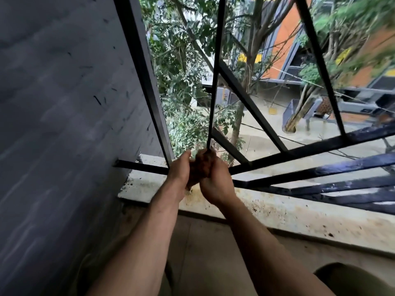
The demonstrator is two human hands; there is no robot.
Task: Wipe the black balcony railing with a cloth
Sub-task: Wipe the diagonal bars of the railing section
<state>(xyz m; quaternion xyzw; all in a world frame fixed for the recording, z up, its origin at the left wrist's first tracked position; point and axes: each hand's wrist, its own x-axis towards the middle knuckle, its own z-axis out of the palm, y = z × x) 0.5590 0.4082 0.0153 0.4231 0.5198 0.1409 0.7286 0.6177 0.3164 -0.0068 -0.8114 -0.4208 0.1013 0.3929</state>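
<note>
left grip (179, 170): I see it at centre frame, fingers curled onto the cloth (199, 167).
right grip (215, 182): pressed against the left one, also clutching the cloth.
cloth: brown, bunched between both grips, at the foot of a thin upright bar.
ledge (277, 208): stained white, just below the grips.
railing (214, 82): black, its thin bar rising from the cloth to the top edge.
trees (188, 116): beyond the bars, leafy.

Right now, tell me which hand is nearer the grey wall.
Left. The left hand grips the brown cloth on the side toward the grey wall; the right hand grips it on the far side.
</note>
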